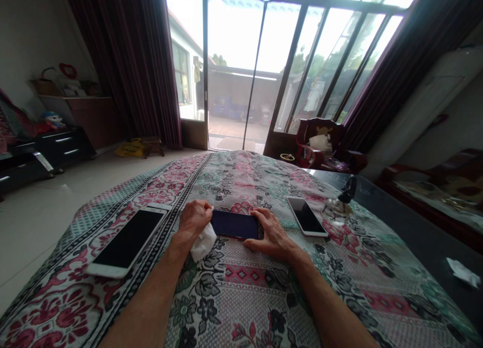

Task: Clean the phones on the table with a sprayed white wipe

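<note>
Left fingers [199, 209] curled shut around a crumpled white tissue [203, 243], wad bulging out below the heel of the left hand [194, 219], knuckles pressed against the left short end of a dark-screened phone [234, 224]. Right fingers [264, 218] spread narrow and flat, thumb along the near edge and fingertips over the right short end, pinning rather than gripping; right hand [272, 234] resting on the cloth just behind. Phone lying face up, flat, squarely between the two hands, long axis running left to right across the view, so each hand meets one end and neither clearly nearer than the other. Tissue touching or just beside the phone's near left corner; exact contact hard to tell. Underneath, a floral patterned cloth [241, 282] covering the tabletop. Further out to the left, well apart, a larger white-framed phone [126, 242], screen dark, long axis angled away toward upper right. To the right, near but not touching the right hand, a second white-framed phone [306, 216], tilted the opposite way. Just beyond that, a small glass dish-like object [336, 209] at the cloth's edge, nature unclear.
</note>
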A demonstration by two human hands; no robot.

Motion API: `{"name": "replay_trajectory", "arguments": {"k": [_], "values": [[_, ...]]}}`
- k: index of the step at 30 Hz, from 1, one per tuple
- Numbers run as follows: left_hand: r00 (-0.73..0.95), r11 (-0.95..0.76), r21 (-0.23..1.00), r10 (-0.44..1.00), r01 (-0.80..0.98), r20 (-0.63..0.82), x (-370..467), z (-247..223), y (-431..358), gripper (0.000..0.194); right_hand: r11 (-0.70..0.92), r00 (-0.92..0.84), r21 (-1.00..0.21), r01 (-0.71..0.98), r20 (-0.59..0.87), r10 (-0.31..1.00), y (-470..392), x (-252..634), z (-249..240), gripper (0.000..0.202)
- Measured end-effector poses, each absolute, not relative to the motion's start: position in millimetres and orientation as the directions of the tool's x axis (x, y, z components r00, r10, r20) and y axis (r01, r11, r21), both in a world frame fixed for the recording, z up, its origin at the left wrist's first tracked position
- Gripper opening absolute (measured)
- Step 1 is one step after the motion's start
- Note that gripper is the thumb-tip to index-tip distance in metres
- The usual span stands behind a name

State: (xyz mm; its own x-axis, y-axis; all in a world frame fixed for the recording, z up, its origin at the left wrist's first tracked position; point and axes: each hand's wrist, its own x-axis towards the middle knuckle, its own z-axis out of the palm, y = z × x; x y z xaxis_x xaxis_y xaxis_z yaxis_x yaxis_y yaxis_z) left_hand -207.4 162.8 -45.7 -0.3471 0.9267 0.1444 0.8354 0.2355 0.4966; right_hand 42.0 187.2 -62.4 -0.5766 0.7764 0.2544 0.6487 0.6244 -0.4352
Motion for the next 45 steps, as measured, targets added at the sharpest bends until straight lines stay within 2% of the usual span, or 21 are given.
{"name": "replay_trajectory", "arguments": {"k": [2, 7, 12, 17, 21, 32, 40, 45], "values": [[-0.343, 0.230, 0.501, 0.928, 0.835, 0.146, -207, -46, 163, 0.018, 0.628, -0.576, -0.418, 0.656, 0.260, 0.775, 186, 41, -62, 0.078], [-0.329, 0.210, 0.513, 0.932, 0.832, 0.153, -208, -47, 164, 0.018, 0.642, -0.582, -0.382, 0.665, 0.274, 0.766, 185, 39, -62, 0.071], [-0.316, 0.187, 0.528, 0.934, 0.829, 0.165, -209, -50, 164, 0.019, 0.669, -0.597, -0.350, 0.655, 0.304, 0.743, 183, 38, -62, 0.077], [-0.311, 0.176, 0.542, 0.935, 0.822, 0.168, -210, -52, 162, 0.020, 0.689, -0.596, -0.316, 0.652, 0.348, 0.723, 177, 33, -58, 0.066], [-0.292, 0.163, 0.527, 0.941, 0.834, 0.170, -211, -51, 162, 0.020, 0.676, -0.589, -0.319, 0.664, 0.333, 0.737, 177, 31, -58, 0.065], [-0.134, 0.022, 0.466, 0.969, 0.884, 0.209, -213, -50, 139, 0.017, 0.669, -0.593, -0.329, 0.667, 0.310, 0.743, 184, 33, -61, 0.061], [0.023, -0.164, 0.495, 0.960, 0.853, 0.279, -220, -57, 109, 0.015, 0.680, -0.595, -0.332, 0.654, 0.328, 0.733, 184, 33, -63, 0.061], [0.024, -0.113, 0.475, 0.982, 0.873, 0.189, -220, -44, 126, 0.016, 0.677, -0.594, -0.340, 0.652, 0.325, 0.736, 186, 34, -64, 0.062]]}}
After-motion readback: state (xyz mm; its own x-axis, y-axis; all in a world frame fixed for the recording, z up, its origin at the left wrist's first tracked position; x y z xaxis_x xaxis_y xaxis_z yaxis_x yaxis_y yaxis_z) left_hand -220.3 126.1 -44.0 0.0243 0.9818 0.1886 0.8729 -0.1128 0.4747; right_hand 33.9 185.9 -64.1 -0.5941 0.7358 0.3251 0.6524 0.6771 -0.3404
